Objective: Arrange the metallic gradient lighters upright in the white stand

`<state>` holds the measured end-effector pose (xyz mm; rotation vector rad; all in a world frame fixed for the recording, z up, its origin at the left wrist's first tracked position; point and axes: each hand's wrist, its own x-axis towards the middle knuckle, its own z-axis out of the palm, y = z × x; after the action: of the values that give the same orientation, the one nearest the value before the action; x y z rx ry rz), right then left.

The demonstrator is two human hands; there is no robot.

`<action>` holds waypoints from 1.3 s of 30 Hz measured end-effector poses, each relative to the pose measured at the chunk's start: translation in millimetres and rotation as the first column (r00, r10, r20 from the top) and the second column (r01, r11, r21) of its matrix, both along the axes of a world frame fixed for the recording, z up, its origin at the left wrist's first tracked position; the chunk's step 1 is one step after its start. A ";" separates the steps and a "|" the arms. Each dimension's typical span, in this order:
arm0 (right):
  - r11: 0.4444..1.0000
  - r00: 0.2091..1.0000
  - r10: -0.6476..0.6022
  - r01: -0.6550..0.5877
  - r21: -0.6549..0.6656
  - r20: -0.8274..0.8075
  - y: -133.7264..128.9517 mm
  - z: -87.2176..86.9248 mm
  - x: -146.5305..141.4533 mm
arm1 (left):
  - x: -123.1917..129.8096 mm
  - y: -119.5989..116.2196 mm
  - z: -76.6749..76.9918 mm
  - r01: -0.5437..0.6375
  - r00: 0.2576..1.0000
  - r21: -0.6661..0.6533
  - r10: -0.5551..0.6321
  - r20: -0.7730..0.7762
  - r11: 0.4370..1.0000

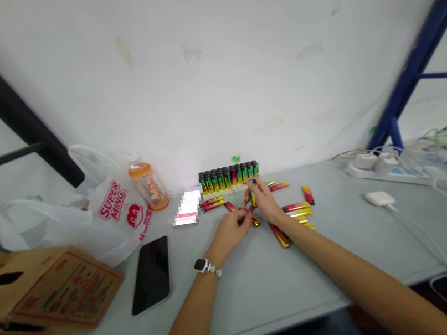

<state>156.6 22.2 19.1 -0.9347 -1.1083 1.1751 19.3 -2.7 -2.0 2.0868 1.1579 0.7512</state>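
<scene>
My right hand (pixel 262 198) is closed round a slim green-and-yellow stick that looks like a lighter (pixel 253 198), held roughly upright above the table. Just left of it, my left hand (pixel 234 226) has its fingers pinched together on a small reddish piece, mostly hidden by the fingers. Behind both hands stands a packed row of black-topped, green-and-yellow lighter-like sticks (pixel 219 180), with a purple one among them. Flat red-and-gold shiny sleeves (pixel 279 234) lie around my hands, several more (pixel 297 209) being to the right of my right wrist.
To the left are a lit phone (pixel 188 206), a dark tablet (pixel 151 273), an orange drink bottle (pixel 148 184), a white plastic bag (pixel 101 225) and a cardboard box (pixel 60 287). A power strip (pixel 400 172) and white charger (pixel 380 199) with cables lie right. A wall backs the table.
</scene>
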 end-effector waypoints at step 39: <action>0.998 0.990 -0.070 0.070 0.007 0.124 -14.6 -9.8 6.0 | 1.9 -3.0 2.3 -0.042 0.998 -0.019 0.043 0.039 0.999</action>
<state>162.6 7.5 9.3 -1.0479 -1.1660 1.0697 21.3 -5.7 0.3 2.0290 1.1865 0.7947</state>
